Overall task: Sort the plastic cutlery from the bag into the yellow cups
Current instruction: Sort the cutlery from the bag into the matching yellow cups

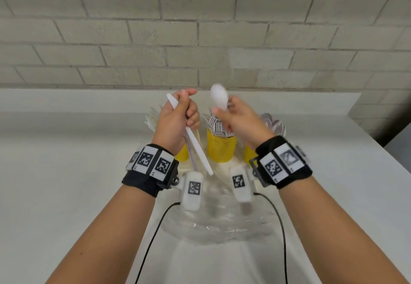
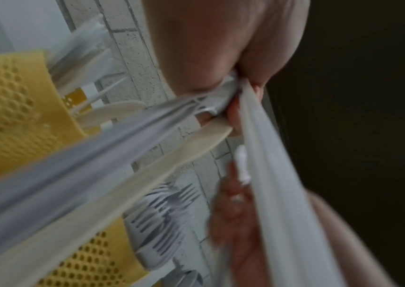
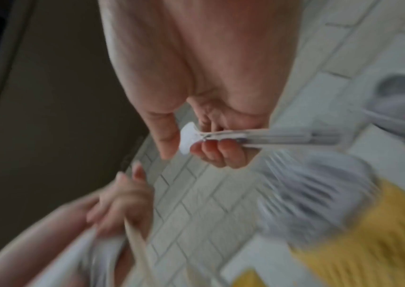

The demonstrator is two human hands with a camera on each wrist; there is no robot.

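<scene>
My left hand (image 1: 180, 114) grips a white plastic knife (image 1: 195, 146) together with a few other cutlery handles (image 2: 98, 155), held up over the left yellow cup (image 1: 182, 154). My right hand (image 1: 231, 114) pinches a white spoon (image 1: 219, 98) by its handle (image 3: 277, 136), bowl up, above the middle yellow cup (image 1: 221, 147), which is full of forks (image 1: 214, 123). The right yellow cup (image 1: 249, 154) holds spoons (image 1: 274, 123) and is partly hidden by my right wrist. The clear plastic bag (image 1: 222, 219) lies crumpled on the table below both wrists.
The cups stand in a row near the back of a white table (image 1: 66, 161), close to a grey brick wall (image 1: 200, 28). The table's right edge (image 1: 378, 141) runs diagonally. Black cables (image 1: 153, 234) trail from both wrist cameras.
</scene>
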